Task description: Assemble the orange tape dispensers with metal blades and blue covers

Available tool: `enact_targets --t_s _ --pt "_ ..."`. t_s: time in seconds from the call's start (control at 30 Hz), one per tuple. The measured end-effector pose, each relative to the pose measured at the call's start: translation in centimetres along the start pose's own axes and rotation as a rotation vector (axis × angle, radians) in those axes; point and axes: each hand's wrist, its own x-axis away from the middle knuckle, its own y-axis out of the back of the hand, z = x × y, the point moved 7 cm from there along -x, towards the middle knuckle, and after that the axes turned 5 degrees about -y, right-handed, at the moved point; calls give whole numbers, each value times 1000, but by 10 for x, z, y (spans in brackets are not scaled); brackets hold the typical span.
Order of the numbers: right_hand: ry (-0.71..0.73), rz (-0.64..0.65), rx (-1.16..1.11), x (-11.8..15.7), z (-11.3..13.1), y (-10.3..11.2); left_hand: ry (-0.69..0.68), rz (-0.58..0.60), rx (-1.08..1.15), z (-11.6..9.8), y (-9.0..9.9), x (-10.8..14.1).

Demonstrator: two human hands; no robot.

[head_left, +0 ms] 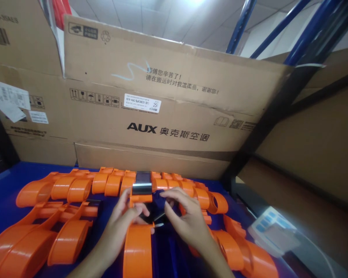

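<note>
My left hand (123, 218) is closed around the frame of an orange tape dispenser (137, 247), its round hub towards me. At its far end are a black piece and a toothed metal blade (142, 185). Just right of the dispenser, my right hand (188, 218) has its fingers curled in, thumb close to the fingertips. Whatever lies between them is dark, and I cannot make it out. A small pale tip (159, 225) pokes out beside the dispenser's frame, its kind unclear.
More orange tape dispensers (71, 241) lie in rows on the blue surface (5, 189), left, right and behind. Large cardboard boxes (174, 127) wall off the back. Dark rack posts (261, 112) rise at the right, near a white device with blue keys (274, 227).
</note>
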Motion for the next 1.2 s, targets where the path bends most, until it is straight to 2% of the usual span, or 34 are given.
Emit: enact_targets --t_s 0.17,0.27,0.4,0.53,0.73,0.9,1.07,1.2 --pt "-15 51 -134 1 -2 1 -3 47 -20 1 0 1" --pt "-95 67 -279 2 -8 1 -30 85 -47 2 1 0" --pt "-207 129 -475 4 -11 -9 -26 114 -112 5 -2 1" --pt "-300 134 -547 8 -10 -23 8 132 -117 5 -9 4" --pt "-408 124 -583 12 -10 -43 26 43 -101 5 -6 4" --pt "-479 69 -635 14 -14 -45 92 16 -28 13 -5 4" --pt "-466 46 -743 17 -8 -44 47 -1 -60 6 -9 6" --pt "-447 104 -758 17 0 -44 58 -22 -33 6 -9 6"
